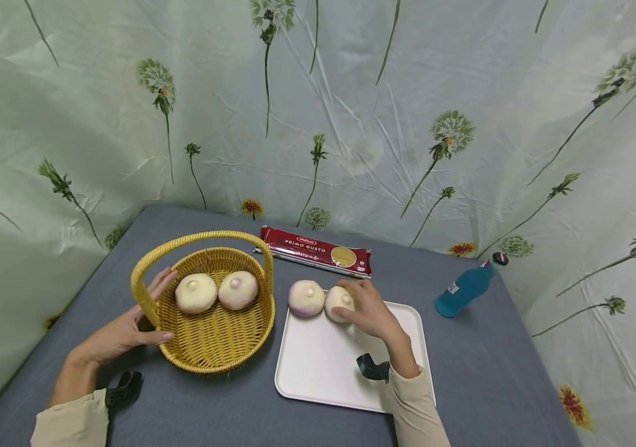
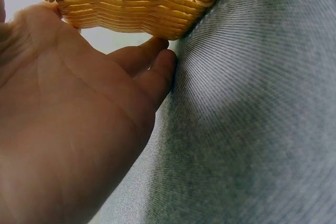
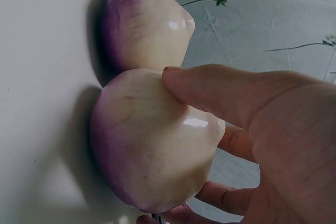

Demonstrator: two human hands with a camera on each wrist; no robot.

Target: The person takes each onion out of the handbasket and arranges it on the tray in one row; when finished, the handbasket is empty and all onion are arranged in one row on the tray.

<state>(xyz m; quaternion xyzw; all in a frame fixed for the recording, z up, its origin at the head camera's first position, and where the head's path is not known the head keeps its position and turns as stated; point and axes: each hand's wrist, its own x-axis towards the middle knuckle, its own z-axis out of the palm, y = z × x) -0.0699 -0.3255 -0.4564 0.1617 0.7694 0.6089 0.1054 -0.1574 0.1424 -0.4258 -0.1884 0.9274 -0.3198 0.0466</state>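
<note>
- Wicker basket (image 1: 214, 335), yellow, stands on the grey tablecloth (image 1: 491, 385) and already holds two pale turnips (image 1: 197, 293) side by side.
- Left hand (image 1: 128, 329) lies against the basket's outer wall below the handle, fingers fairly straight; the left wrist view shows fingertips (image 2: 157, 69) at the basket's base. It steadies the basket and grips nothing.
- Right hand (image 1: 368, 307) curls thumb and fingers round the near turnip (image 3: 152, 140) at the far edge of the white tray (image 1: 318, 366); the turnip sits on the tray.
- Second tray turnip (image 1: 306, 298), purple-tinged, touches the gripped one on its left.
- Judged step: picking the third turnip for transfer to the basket.
- Next move calls for lifting clear of the neighbouring turnip, passing over the rim and avoiding the handle.
- Pasta packet (image 1: 318, 251) and blue bottle (image 1: 465, 288) lie well apart from the work.
</note>
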